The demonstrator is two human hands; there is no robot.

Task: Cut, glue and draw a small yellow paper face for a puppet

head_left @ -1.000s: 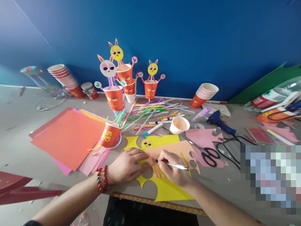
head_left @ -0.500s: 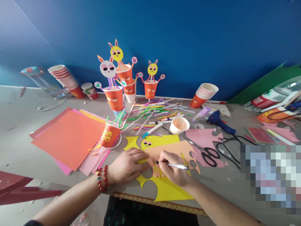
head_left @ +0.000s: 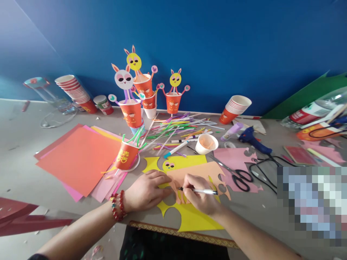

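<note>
The right hand [head_left: 199, 198] holds a slim pen with a pale, shiny barrel and dark ends [head_left: 203, 190] in a narrow writing grip, thumb and fingers near the tip. The left hand [head_left: 148, 189] lies palm down with fingers extended together, closed on nothing that can be seen; its underside is hidden.

Between and beneath the hands lies a thin peach paper sheet with scalloped cut-outs [head_left: 206, 170]. The left fingertips rest at its near-left part; the pen tip points at its surface, though actual contact cannot be confirmed. Under it is a bright yellow paper sheet with rounded gaps [head_left: 196, 218], reaching towards the wearer below both hands.

Handling assessment: the peach sheet appears very light and flexible, liable to slide on the smooth yellow one. Its narrow cut strips, between the hands, look the weakest part and likely to bend or tear; the broad uncut area beyond the right knuckles seems the sounder hold. The pen appears light and rigid, its barrel possibly slippery, best taken near the tip.

Just beyond the right hand lie black-handled metal scissors [head_left: 241, 180], apart from the fingers.
</note>
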